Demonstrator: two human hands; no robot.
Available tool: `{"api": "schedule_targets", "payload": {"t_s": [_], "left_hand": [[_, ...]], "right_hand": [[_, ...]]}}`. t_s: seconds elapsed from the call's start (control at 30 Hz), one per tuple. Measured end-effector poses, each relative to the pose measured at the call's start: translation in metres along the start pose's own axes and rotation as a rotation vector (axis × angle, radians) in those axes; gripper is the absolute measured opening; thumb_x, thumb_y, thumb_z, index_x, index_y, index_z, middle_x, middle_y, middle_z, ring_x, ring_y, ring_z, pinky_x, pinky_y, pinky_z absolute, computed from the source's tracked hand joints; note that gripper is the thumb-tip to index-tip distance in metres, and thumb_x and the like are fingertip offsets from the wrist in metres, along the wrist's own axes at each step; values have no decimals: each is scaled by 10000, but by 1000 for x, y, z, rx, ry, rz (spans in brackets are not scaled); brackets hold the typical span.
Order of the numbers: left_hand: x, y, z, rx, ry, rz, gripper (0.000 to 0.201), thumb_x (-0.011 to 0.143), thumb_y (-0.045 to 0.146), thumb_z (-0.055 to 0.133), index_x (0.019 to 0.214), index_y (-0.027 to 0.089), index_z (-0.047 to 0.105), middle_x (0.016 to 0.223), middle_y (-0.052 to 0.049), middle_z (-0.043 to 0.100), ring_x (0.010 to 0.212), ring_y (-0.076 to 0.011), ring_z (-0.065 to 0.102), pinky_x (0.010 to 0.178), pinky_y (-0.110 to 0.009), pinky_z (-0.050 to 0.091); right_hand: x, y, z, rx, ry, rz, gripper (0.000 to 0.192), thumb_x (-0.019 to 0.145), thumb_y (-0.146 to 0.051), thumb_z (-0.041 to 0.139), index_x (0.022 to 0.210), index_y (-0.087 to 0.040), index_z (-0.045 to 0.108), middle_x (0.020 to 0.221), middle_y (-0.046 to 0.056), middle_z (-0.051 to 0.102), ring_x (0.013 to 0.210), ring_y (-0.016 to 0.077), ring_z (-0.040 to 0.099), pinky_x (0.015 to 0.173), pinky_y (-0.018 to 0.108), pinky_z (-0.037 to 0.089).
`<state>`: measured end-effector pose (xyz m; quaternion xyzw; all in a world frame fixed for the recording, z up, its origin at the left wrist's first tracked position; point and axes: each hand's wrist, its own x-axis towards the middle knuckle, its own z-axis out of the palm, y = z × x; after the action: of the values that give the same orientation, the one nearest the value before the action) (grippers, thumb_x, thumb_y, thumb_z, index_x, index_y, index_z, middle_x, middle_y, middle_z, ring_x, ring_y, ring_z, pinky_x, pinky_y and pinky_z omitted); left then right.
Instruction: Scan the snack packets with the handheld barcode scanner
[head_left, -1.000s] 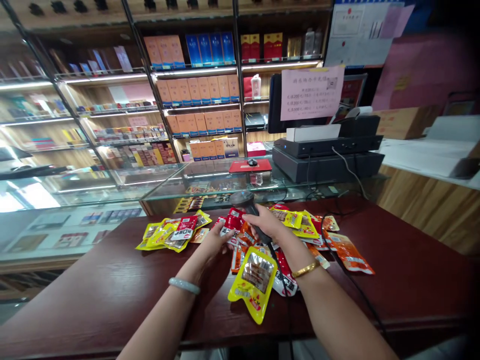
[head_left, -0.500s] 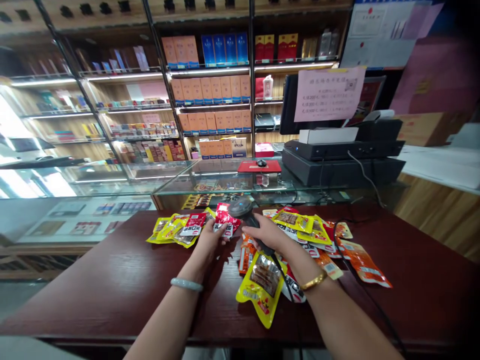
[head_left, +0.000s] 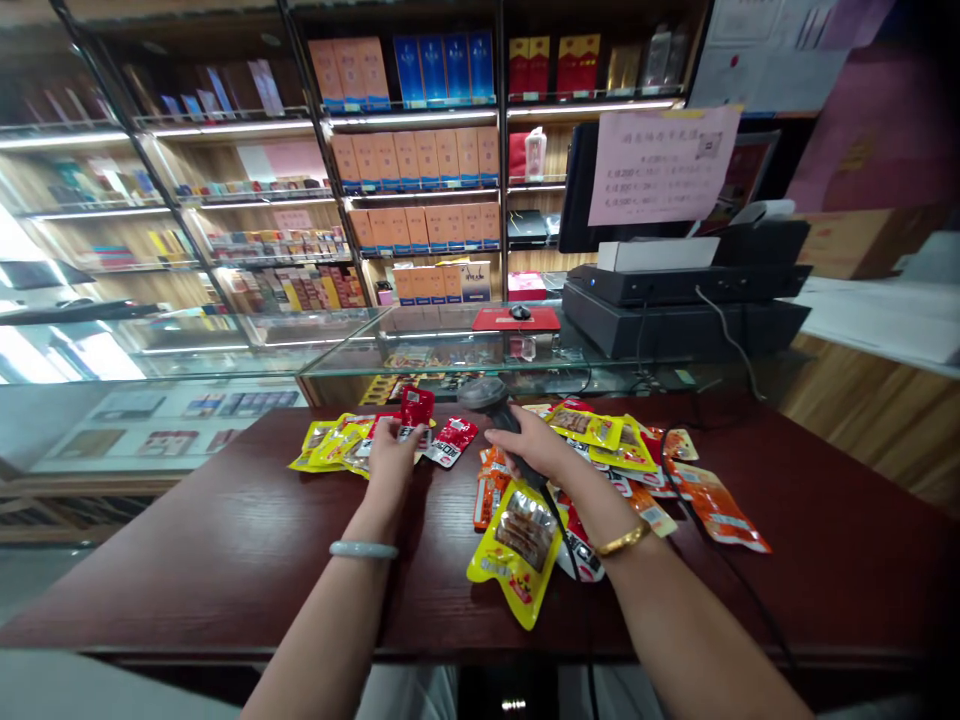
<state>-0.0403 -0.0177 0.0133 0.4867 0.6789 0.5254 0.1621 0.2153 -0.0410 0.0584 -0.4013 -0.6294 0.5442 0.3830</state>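
- Past my hands stands a glass counter (head_left: 450, 350); a cash register (head_left: 675, 300) sits beyond my right.
- A yellow packet (head_left: 517, 550) lies just beneath my right wrist, with more snack packets (head_left: 637, 460) to its right.
- My right hand (head_left: 529, 450) is wrapped around the barcode scanner (head_left: 491, 398).
- My left hand (head_left: 390, 455) pinches a red packet (head_left: 415, 408) at my fingertips, above the left pile (head_left: 330, 445).

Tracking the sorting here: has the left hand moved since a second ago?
Yes. The left hand went left, away from the scanner, carrying a red packet to the yellow pile.
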Motion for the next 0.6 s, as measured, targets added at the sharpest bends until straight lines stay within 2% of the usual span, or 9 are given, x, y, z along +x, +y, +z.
{"api": "schedule_targets", "payload": {"t_s": [0.07, 0.13, 0.2, 0.27, 0.37, 0.47, 0.6], "left_hand": [[-1, 4, -6, 186, 178, 75, 475, 807, 353, 771, 1217, 185, 598, 1287, -162, 685, 1284, -348, 628, 1026, -476, 526], [-10, 11, -5, 288, 189, 188, 542, 852, 361, 745, 1337, 192, 574, 1423, -182, 630, 1389, -360, 556, 1080, -493, 489], [-24, 20, 4, 327, 25, 301, 428, 916, 381, 687, 1302, 206, 620, 1347, -156, 687, 1308, -336, 621, 1047, -453, 499], [-39, 29, 19, 350, -216, 374, 300, 968, 421, 625, 1181, 220, 689, 1187, -119, 753, 1150, -300, 698, 970, -398, 517], [-54, 41, 42, 451, -482, 355, 365, 959, 525, 616, 1075, 198, 729, 1082, -139, 774, 1030, -306, 729, 867, -369, 514], [-59, 51, 58, 605, -594, 298, 472, 887, 593, 681, 1074, 161, 713, 1117, -196, 767, 1053, -350, 732, 837, -368, 506], [-57, 53, 67, 692, -627, 322, 488, 827, 554, 762, 1083, 147, 676, 1143, -219, 758, 1116, -368, 724, 862, -361, 502]], "right_hand": [[-1, -2, -4, 26, 18, 0, 343, 861, -408, 751, 1078, -230, 554, 493, -93, 549, 389, 142, 501, 423, 251, 443], [-3, -5, -7, 51, 43, -2, 365, 855, -409, 748, 1107, -223, 560, 502, -95, 550, 395, 137, 499, 419, 246, 442], [-4, -7, -10, 71, 67, -12, 377, 852, -404, 741, 1126, -215, 566, 499, -98, 547, 392, 132, 494, 411, 237, 433], [-4, -9, -12, 85, 93, -29, 366, 846, -386, 736, 1118, -209, 567, 494, -101, 544, 387, 128, 491, 402, 231, 430], [-3, -8, -13, 99, 118, -48, 334, 836, -350, 736, 1084, -209, 563, 495, -104, 541, 383, 125, 495, 396, 229, 437], [0, -7, -14, 98, 103, -35, 309, 851, -337, 719, 1083, -214, 556, 475, -105, 541, 365, 131, 490, 386, 232, 432], [2, -5, -14, 101, 93, 15, 307, 883, -356, 709, 1110, -222, 551, 459, -104, 546, 355, 138, 494, 385, 231, 430]]}}
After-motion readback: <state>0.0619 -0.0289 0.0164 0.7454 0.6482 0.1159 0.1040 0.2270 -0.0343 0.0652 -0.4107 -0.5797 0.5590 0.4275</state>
